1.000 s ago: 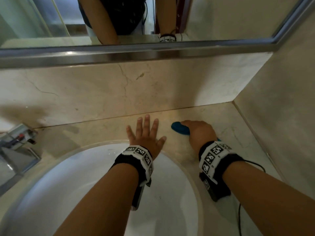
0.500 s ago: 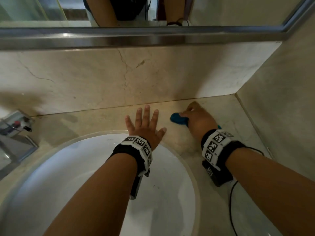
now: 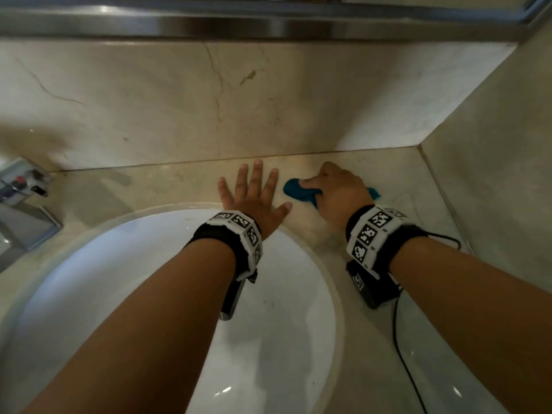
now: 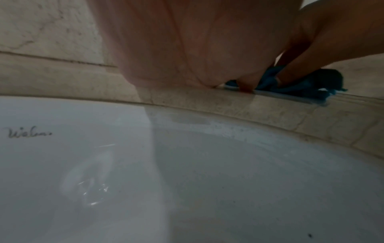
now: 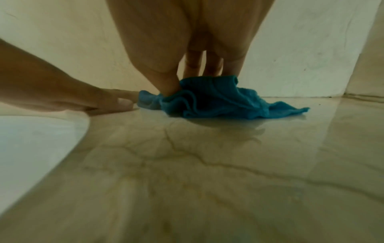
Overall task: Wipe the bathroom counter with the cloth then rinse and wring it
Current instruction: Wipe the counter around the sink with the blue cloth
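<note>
A bunched blue cloth lies on the beige marble counter near the back right corner. My right hand grips it, thumb and fingers curled into its folds, pressing it on the stone. My left hand lies flat on the counter just left of the cloth, fingers spread and straight, its palm at the basin's rim; its thumb rests close to the cloth.
The white round basin sits in front of both hands. A chrome faucet stands at the far left. The backsplash and a side wall close the corner; a mirror frame runs above.
The right hand has slid the cloth farther back toward the backsplash. The left hand stays flat in place. The head camera has tilted down, hiding the mirror.
</note>
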Available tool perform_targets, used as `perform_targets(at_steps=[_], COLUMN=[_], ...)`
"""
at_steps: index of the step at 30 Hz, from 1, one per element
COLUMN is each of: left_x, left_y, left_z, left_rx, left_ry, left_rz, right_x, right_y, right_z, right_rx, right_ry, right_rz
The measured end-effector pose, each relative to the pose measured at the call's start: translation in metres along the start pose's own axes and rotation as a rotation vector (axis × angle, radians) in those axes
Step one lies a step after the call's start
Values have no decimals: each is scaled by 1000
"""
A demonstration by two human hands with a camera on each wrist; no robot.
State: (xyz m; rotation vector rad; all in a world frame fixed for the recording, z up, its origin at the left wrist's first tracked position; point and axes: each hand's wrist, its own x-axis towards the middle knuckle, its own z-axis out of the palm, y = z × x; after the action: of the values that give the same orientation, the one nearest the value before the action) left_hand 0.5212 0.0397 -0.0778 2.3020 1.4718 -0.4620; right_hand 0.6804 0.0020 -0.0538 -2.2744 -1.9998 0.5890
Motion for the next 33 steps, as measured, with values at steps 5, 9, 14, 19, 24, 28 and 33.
perform_targets(at_steps=[5,9,14,19,24,28,33], left_x=[-3,-3,-3,-2,0,0,0], left_y=[0,-1,-1,-1,-2,-2,-2], left_z=[-3,-6,-5,-2,-2,-2,-1], left_rx=[-31,-25,-22,-27,-11,-16,-17], left_ry=[-17,-43,-31,-17,-22,-28,-21], left_rz=[8,10,17,18,14,12,17], right_x=[-30,-6,29,28,26,9,9], right_y=[4,2,-4,-13,-10,-6,-8], right_z=[10,3,-10,-8,-11,-10,-8], right_rx=[31,26,-22,15,-45,-42,35], right_ry=[86,102,70,120,-60,-119,-70], right_rz=[-83,72,178,156,113,45,110])
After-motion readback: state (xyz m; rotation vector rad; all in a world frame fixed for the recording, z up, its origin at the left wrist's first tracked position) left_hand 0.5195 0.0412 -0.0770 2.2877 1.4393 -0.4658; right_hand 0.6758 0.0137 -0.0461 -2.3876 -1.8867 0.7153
